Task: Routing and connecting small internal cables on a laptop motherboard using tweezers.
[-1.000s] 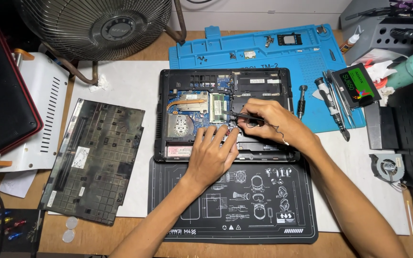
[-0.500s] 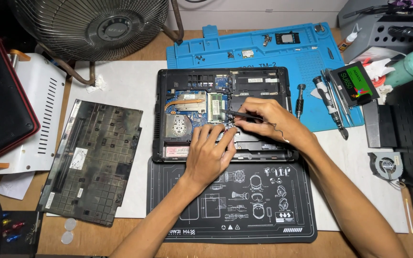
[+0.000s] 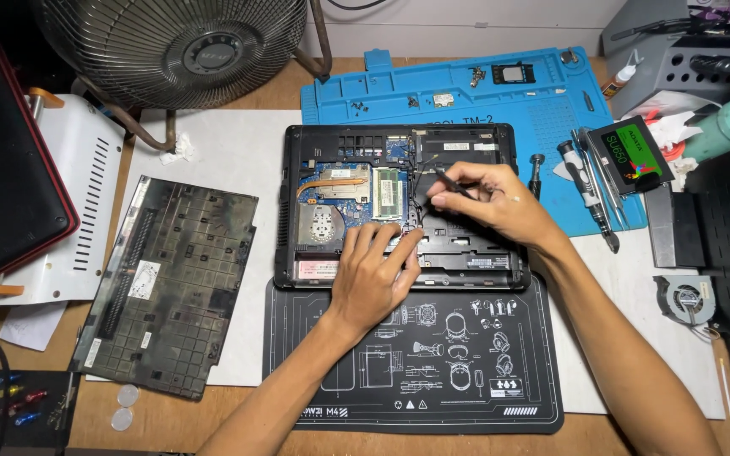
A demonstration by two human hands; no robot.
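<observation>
An opened black laptop base point(image 3: 500, 262) lies bottom-up in the middle of the desk, its circuit board, copper heat pipe and fan point(image 3: 317, 226) exposed. My left hand point(image 3: 372, 274) rests flat on its lower middle, fingers spread toward the memory module point(image 3: 388, 194). My right hand point(image 3: 496, 203) pinches a thin black tool point(image 3: 444, 179), whose tip points down-left into the board area right of the memory module. What the tip touches is too small to tell.
A removed black bottom cover point(image 3: 171, 283) lies left of the laptop. In front of the laptop lies a black printed mat point(image 3: 433, 371); behind it, a blue repair mat point(image 3: 483, 89) with screws. Screwdrivers point(image 3: 589, 190) and a boxed drive point(image 3: 631, 156) sit right; a fan point(image 3: 175, 46) stands behind left.
My right hand has shifted slightly up and right with the tool, its tip staying over the board. My left hand stays pressed on the laptop base.
</observation>
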